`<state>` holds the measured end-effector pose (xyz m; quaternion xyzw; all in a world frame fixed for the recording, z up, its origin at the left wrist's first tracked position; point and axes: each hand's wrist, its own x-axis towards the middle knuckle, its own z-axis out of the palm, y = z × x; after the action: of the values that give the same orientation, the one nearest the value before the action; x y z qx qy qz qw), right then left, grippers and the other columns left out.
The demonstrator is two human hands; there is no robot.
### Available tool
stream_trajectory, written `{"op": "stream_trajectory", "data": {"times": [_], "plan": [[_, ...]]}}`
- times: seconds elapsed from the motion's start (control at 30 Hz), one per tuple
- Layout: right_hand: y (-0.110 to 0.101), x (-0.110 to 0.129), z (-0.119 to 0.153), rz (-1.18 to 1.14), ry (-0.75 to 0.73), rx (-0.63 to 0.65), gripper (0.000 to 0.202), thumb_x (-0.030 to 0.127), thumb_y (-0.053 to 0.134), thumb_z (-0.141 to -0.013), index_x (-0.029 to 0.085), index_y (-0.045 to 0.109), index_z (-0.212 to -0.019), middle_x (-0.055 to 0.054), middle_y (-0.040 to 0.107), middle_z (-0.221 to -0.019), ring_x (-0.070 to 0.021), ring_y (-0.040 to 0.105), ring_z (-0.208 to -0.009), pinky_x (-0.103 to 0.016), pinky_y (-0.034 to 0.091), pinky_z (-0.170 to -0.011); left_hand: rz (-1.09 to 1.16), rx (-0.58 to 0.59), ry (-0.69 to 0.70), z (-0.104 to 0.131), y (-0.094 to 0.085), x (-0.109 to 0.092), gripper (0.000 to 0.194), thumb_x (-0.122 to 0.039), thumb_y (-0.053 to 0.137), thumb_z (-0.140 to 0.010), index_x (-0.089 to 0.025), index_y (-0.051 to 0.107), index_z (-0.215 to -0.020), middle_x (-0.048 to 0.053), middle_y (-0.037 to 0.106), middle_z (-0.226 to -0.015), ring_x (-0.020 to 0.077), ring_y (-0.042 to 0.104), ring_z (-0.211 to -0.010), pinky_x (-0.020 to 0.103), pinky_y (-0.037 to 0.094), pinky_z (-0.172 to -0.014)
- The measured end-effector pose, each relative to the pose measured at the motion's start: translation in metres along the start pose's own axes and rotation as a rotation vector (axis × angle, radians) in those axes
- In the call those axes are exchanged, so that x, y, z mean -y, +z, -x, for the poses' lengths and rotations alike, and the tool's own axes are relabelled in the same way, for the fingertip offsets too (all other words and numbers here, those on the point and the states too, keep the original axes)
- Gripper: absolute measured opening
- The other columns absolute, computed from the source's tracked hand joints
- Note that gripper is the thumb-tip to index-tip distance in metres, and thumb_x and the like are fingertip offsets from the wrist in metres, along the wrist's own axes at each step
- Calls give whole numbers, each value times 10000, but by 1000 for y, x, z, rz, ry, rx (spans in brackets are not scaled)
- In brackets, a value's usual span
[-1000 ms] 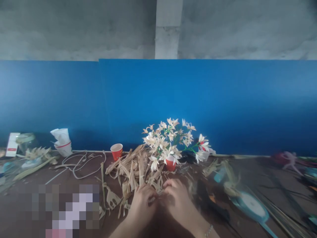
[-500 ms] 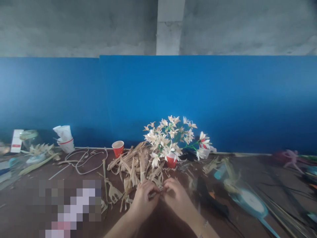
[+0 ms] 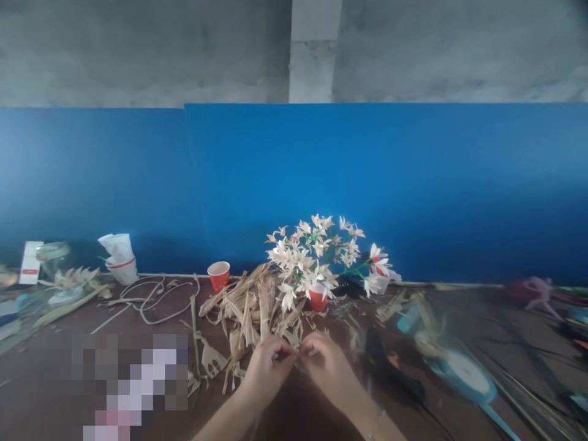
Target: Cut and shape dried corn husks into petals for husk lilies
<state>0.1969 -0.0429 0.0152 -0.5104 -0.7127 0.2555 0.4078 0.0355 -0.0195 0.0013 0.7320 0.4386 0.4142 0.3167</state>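
Note:
My left hand [image 3: 271, 367] and my right hand [image 3: 324, 366] meet low in the middle of the view, fingertips pinched close together. Whatever lies between the fingertips is too small and blurred to name. Just beyond my hands spreads a pile of dry tan husks [image 3: 264, 300]. Behind them, to the right, cream-coloured flowers [image 3: 303, 257] on green stems rise from a red cup [image 3: 318, 299]. Torn husk pieces [image 3: 212, 361] lie left of my left hand.
Another red cup [image 3: 219, 277] and a white cable [image 3: 149, 306] stand and lie at the back left, near a white cup [image 3: 123, 269] holding paper. A dark tool [image 3: 390, 367] and a blue-rimmed roll [image 3: 466, 373] are on the right. A blue partition [image 3: 294, 159] stands behind.
Both hands have shifted very slightly, their fingertips still close together. The objects on the table have not moved.

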Motion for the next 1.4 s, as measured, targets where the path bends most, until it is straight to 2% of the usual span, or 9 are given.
{"op": "stream_trajectory", "data": {"times": [0.2,0.43,0.6,0.7,0.83,1.0,1.13,1.27,1.4], "plan": [[4,2,2,185,-62,-27,120,77,537,-724,183,558,-674,-22,611,-759,-184,555,-780,-285,388,-728,-171,-2,84,4,-1,-4,149,-67,553,-672,-191,622,-624,33,647,-684,199,577,-731,303,415,-704],[17,7,6,505,-40,-212,125,65,555,-711,187,574,-694,-18,616,-739,-209,551,-764,-331,326,-714,-333,-134,60,5,10,-7,178,-95,544,-714,-195,566,-568,17,635,-655,205,578,-733,333,397,-722],[16,-1,5,493,-95,-248,175,65,536,-718,197,585,-821,-42,637,-868,-228,547,-850,-349,341,-754,-341,-158,21,4,6,-6,180,-92,543,-719,-196,581,-577,20,654,-656,212,588,-729,323,406,-697],[13,-4,5,416,-137,-209,219,90,524,-742,200,580,-923,-59,631,-962,-233,547,-903,-346,367,-767,-325,-141,51,4,3,-5,174,-89,537,-728,-198,604,-611,21,666,-681,210,592,-744,315,406,-704],[15,-1,6,386,-140,-161,126,93,508,-769,192,584,-783,-55,629,-919,-219,560,-871,-344,367,-757,-369,-103,97,7,5,-6,149,-97,550,-735,-198,607,-641,17,667,-703,209,586,-756,320,389,-705],[18,5,8,452,-115,-235,114,82,522,-749,188,556,-725,-38,613,-827,-197,547,-802,-337,349,-734,-487,-172,110,9,8,-9,142,-124,579,-719,-202,589,-601,14,665,-668,216,584,-736,333,359,-698],[9,0,4,514,-75,-290,119,98,535,-741,194,547,-672,-34,611,-794,-205,540,-801,-334,355,-747,-564,-260,33,2,-7,-3,175,-138,534,-737,-208,581,-584,14,673,-679,221,592,-752,341,346,-719],[-4,-9,3,621,-47,-171,168,97,544,-729,202,601,-610,-48,615,-789,-231,524,-804,-386,344,-789,-554,-358,-88,-6,-32,9,173,-232,478,-796,-219,617,-693,30,696,-780,233,603,-815,339,358,-728],[-7,-12,5,756,-39,-84,191,54,540,-690,192,664,-641,-106,636,-846,-291,525,-874,-457,338,-816,-573,-345,-168,-11,-46,16,257,-274,431,-830,-213,631,-679,38,702,-785,234,616,-835,329,376,-731]]}}
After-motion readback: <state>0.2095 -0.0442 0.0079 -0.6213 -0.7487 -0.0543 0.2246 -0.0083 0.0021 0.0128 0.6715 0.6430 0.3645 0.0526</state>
